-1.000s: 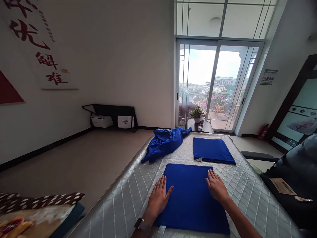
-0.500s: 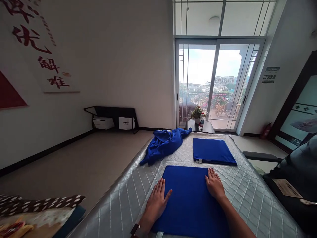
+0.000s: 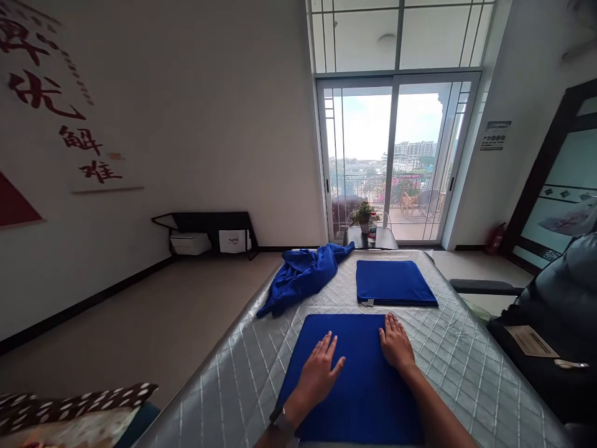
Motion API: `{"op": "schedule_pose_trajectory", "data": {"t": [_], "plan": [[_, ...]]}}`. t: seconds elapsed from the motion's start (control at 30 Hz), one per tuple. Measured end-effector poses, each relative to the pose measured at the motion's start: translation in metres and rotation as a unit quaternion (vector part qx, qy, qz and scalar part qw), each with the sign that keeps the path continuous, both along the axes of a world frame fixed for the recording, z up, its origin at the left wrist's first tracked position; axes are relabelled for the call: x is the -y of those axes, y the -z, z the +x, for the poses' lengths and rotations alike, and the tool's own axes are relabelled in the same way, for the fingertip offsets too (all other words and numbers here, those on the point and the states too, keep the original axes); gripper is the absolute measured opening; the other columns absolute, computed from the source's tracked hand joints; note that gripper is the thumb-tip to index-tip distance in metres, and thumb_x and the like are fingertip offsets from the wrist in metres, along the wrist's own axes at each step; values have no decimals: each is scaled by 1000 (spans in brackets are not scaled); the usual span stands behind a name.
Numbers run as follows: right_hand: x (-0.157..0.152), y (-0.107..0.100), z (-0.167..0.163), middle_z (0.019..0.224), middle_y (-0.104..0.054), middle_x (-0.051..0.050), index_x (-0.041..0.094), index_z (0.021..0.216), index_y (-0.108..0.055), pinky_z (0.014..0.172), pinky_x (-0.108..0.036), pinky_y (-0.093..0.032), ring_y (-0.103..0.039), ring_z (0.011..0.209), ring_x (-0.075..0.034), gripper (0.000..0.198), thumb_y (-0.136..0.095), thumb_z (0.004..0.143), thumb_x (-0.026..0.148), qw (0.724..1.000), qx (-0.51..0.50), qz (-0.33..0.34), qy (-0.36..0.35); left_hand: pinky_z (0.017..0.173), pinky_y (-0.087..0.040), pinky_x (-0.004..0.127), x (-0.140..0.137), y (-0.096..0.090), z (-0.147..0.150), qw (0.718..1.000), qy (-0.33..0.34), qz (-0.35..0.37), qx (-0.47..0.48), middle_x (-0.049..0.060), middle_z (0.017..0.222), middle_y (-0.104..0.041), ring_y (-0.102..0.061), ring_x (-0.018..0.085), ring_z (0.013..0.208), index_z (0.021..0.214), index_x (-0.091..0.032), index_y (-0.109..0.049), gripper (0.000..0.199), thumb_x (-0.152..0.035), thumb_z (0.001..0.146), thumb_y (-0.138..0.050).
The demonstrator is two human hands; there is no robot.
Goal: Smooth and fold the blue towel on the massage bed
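A flat, square piece of blue cloth [image 3: 359, 373], like a folded cover, lies in front of me on the quilted silver table cover [image 3: 224, 379]. My left hand [image 3: 319, 370], with a dark band at the wrist, is over its left half, fingers stretched out; whether it touches the cloth I cannot tell. Flat along the right edge, near the far right corner, rests my right hand [image 3: 395, 341], fingers extended. Beyond them lies a second blue square [image 3: 394, 283] with a small white tag. To its left is a crumpled blue cloth [image 3: 305, 274].
Past the far end stands a small table [image 3: 385, 238] with a potted plant [image 3: 362, 214] and a bottle [image 3: 372, 228]. A black chair [image 3: 555, 317] is at the right. Polka-dot fabric [image 3: 74, 401] lies at lower left. A black rack [image 3: 209, 231] stands by the wall.
My left hand has moved from the cloth's left edge inward to the right. My right hand stays at the right edge. The whole view has shifted slightly.
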State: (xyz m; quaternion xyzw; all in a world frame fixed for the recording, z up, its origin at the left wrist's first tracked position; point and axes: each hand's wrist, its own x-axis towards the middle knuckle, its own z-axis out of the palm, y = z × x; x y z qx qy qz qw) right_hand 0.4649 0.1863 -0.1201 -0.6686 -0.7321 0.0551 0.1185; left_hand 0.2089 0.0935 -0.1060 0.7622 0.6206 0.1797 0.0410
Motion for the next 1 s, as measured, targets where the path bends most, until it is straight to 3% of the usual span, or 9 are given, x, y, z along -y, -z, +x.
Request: {"op": "schedule_pose_trajectory", "data": {"t": [0.13,0.27,0.37,0.43,0.6,0.87,1.0], "plan": [[2,-1,0,168,-21,-13,4,159,-23,126,-38,-12,-13,156,-21,67,-23,101,37,1000,1,3,-1,122,-35,48,-24,-6,65,996,91,-4,-4,16,161,-42,-38,29,149,153,-15,-44,67,-57,103,-31],[5,-2,2,168,-21,-12,4,159,-24,126,-36,-13,-13,156,-19,64,-24,99,27,1000,14,3,-9,124,-32,46,-59,-9,119,992,127,5,13,15,161,-42,-35,26,151,152,-14,-45,65,-53,106,-22],[6,-3,3,169,-20,-10,5,159,-24,126,-34,-12,-13,156,-17,65,-23,95,17,1000,22,2,-9,124,-31,47,-75,-4,135,994,109,11,14,13,161,-43,-33,24,152,152,-15,-45,63,-51,106,-20],[6,-3,3,168,-20,-10,5,159,-24,126,-34,-12,-13,156,-17,65,-23,96,19,1000,24,2,-8,124,-30,48,-78,1,134,995,94,12,14,14,160,-44,-33,25,152,152,-14,-45,64,-50,107,-19],[2,-5,0,167,-23,-13,3,159,-25,126,-36,-13,-14,156,-20,67,-21,101,36,1000,15,-1,-2,125,-30,49,-79,11,91,999,40,15,2,13,160,-44,-35,29,151,153,-12,-44,70,-57,104,-21],[1,-3,0,168,-20,-10,6,160,-23,126,-36,-11,-14,156,-19,68,-21,100,38,1000,6,-8,1,124,-27,53,-81,15,-39,994,-105,2,-20,18,161,-41,-32,32,152,155,-9,-39,76,-60,102,-21],[2,-4,-1,168,-21,-10,6,160,-24,126,-36,-11,-15,156,-18,67,-21,100,38,1000,12,-7,7,124,-27,47,-77,18,-63,990,-140,7,-25,20,162,-38,-32,30,152,155,-5,-38,79,-61,102,-18]]}}
